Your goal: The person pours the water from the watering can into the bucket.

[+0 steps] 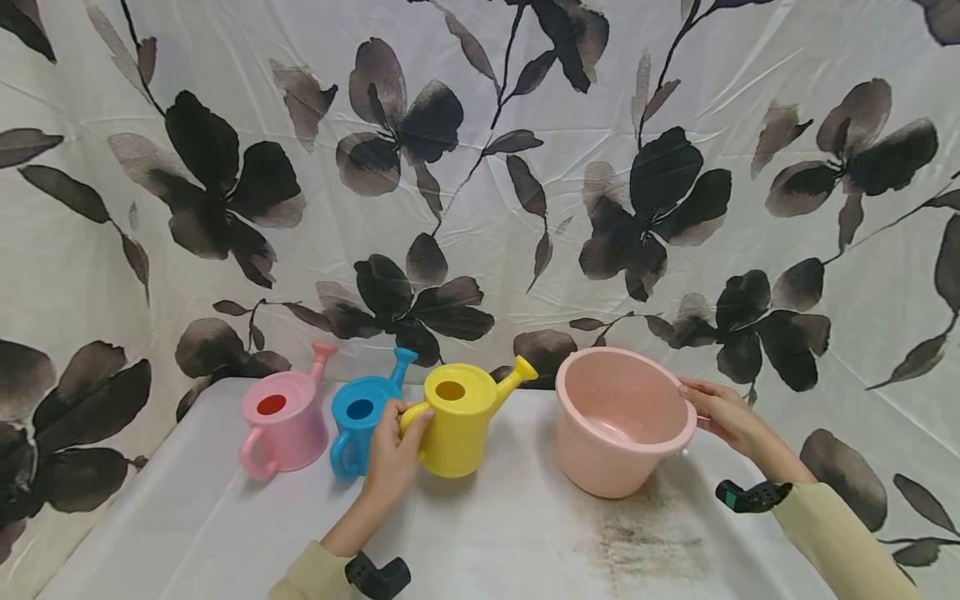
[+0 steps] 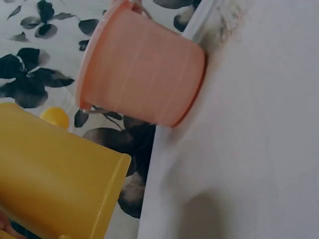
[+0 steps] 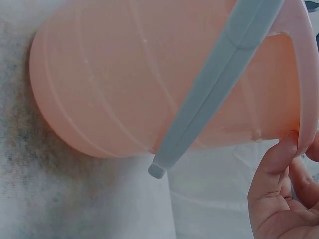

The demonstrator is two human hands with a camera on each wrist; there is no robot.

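Note:
In the head view my left hand [image 1: 396,454] grips the handle of a yellow watering can [image 1: 457,433], whose spout points right. In the left wrist view the can's body [image 2: 55,174] stands over the white table, with a shadow beneath it. On the right, my right hand [image 1: 729,417] holds the rim of a pink bucket [image 1: 603,467]. The right wrist view shows the thumb [image 3: 280,157] pressed to the outside of that rim, fingers beyond it. A grey bucket handle [image 3: 214,89] hangs across the bucket's side. The bucket's visible inside holds nothing.
A blue watering can [image 1: 358,421] stands just left of my left hand, and a pink watering can [image 1: 288,421] farther left. The white table [image 1: 487,542] has a dark stain [image 1: 652,542] in front of the bucket. A floral cloth [image 1: 480,208] hangs behind.

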